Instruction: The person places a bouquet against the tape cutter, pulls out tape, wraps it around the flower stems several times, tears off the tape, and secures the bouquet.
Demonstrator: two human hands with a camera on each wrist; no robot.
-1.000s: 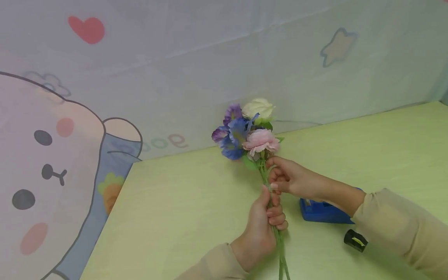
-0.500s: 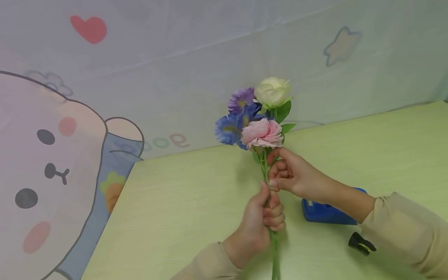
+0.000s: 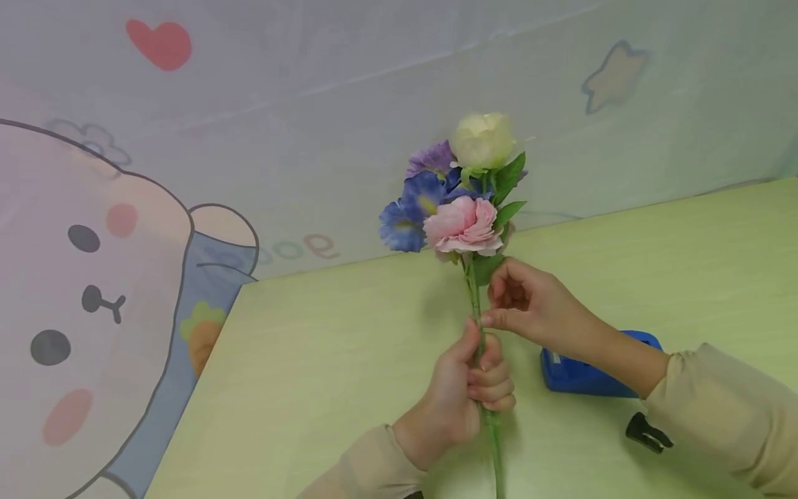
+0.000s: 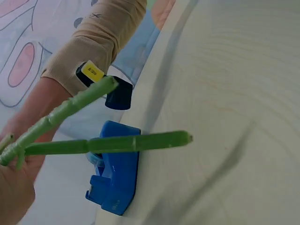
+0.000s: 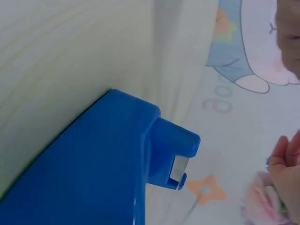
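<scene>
A bunch of artificial flowers [image 3: 461, 201] has a cream bud, purple and blue blooms and a pink bloom, and stands upright over the green table [image 3: 349, 360]. My left hand [image 3: 474, 388] grips the green stems [image 3: 475, 298] in a fist. My right hand [image 3: 524, 305] is just above it, fingers curled, with one fingertip touching the stems. Whether it pinches anything is hidden. In the left wrist view the cut stem ends [image 4: 136, 143] stick out past my left hand [image 4: 14, 187]. The right wrist view catches my right hand's fingertips [image 5: 288, 164] beside the pink bloom [image 5: 258, 201].
A blue tape dispenser [image 3: 586, 374] sits on the table under my right forearm; it also shows in the wrist views [image 4: 115, 178] [image 5: 93, 173]. A small black object with a yellow label [image 3: 648, 433] lies by my right sleeve. A cartoon-printed cloth wall [image 3: 125, 242] borders the table's back and left.
The bunch has risen and tipped more upright. My right hand has moved up with it and drawn slightly away from the stems. My left hand keeps its grip.
</scene>
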